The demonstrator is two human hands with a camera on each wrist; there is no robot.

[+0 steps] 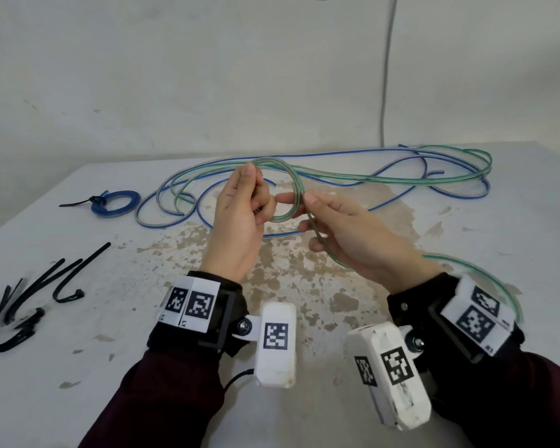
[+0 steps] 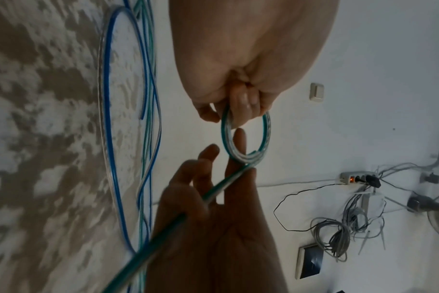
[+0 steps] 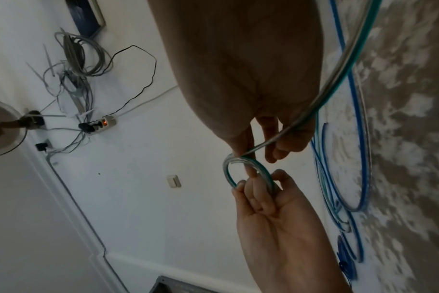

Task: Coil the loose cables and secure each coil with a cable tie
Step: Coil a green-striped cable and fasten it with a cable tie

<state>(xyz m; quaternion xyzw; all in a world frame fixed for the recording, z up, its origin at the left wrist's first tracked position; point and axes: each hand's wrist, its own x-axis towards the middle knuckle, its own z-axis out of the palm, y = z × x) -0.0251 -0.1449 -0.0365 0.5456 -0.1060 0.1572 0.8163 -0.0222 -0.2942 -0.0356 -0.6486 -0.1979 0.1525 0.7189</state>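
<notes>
Above the mottled white surface point(image 1: 78, 367), the left hand point(image 1: 240, 218) pinches one small green-striped clear cable coil point(image 1: 288, 192); the right hand point(image 1: 353, 240), grip curled, holds its loose strand. One tied blue coil point(image 1: 115, 203) lies far left; black cable ties point(image 1: 29, 305), blurred beyond counting, near left.

Glossy clear-plastic green cable point(image 1: 293, 185); matt, worn, patchy painted table point(image 1: 304, 286).

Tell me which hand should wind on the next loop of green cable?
Probably the right hand. The loose green cable already runs through its fingers, free to feed. The left hand is busy pinching the small coil together.
</notes>
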